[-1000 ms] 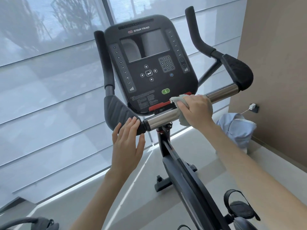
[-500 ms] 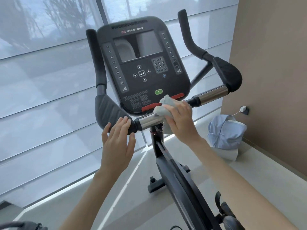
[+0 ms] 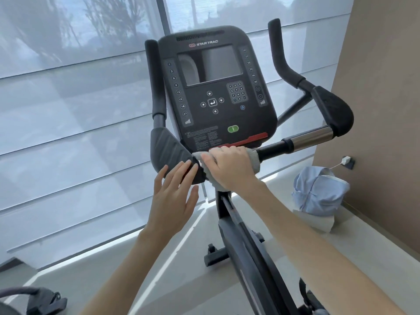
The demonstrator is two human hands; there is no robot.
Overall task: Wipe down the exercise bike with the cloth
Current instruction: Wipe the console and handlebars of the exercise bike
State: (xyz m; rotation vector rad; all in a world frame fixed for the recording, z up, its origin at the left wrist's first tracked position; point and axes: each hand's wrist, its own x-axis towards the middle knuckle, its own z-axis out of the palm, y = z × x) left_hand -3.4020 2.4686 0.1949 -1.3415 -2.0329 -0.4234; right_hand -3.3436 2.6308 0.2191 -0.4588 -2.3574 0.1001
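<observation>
The right hand (image 3: 229, 169) grips a pale grey cloth (image 3: 255, 163), its fingers curled over the top so that the cloth is wrapped around the horizontal handlebar (image 3: 275, 148) of the exercise bike (image 3: 245, 242). This is just below the red strip at the bottom edge of the Star Trac console (image 3: 218, 87). One end of the cloth touches the black left elbow pad (image 3: 167, 148). The left hand (image 3: 172, 197) holds nothing; its fingers are straight and slightly spread, the tips resting on the near edge of that pad, just beside the right hand. To the right, a chrome section of the handlebar (image 3: 312, 138) lies bare. A light blue fabric bundle (image 3: 318, 194) sits on the floor by the brown wall, below a white plug (image 3: 346, 159).
</observation>
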